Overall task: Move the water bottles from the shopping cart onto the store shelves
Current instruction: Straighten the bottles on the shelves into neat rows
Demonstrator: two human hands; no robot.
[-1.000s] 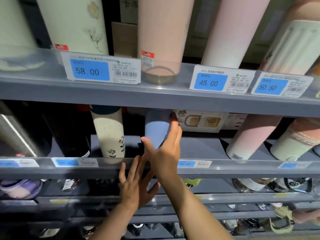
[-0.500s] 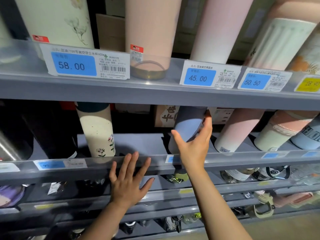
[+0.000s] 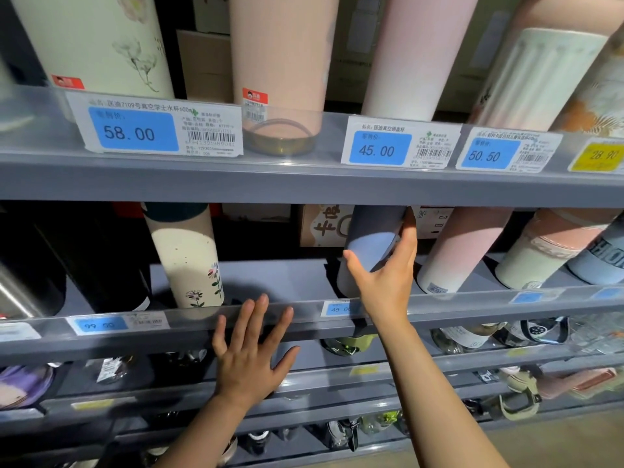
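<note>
A pale blue water bottle (image 3: 371, 244) stands on the middle shelf (image 3: 472, 300), its top hidden behind the shelf above. My right hand (image 3: 388, 282) grips it low down, thumb on its left side and fingers along its right side. My left hand (image 3: 251, 359) is spread flat with straight fingers in front of the middle shelf's front rail, holding nothing. The shopping cart is out of view.
A cream flowered bottle (image 3: 189, 261) stands left of the blue one, with a bare stretch of shelf between them. A pink bottle (image 3: 459, 251) stands close on its right. The upper shelf (image 3: 304, 184) carries tall bottles and price tags; lower shelves hold more bottles.
My right hand has slid the blue bottle rightwards along the middle shelf, toward the pink bottle. My left hand has parted from the right hand and spread out by the rail.
</note>
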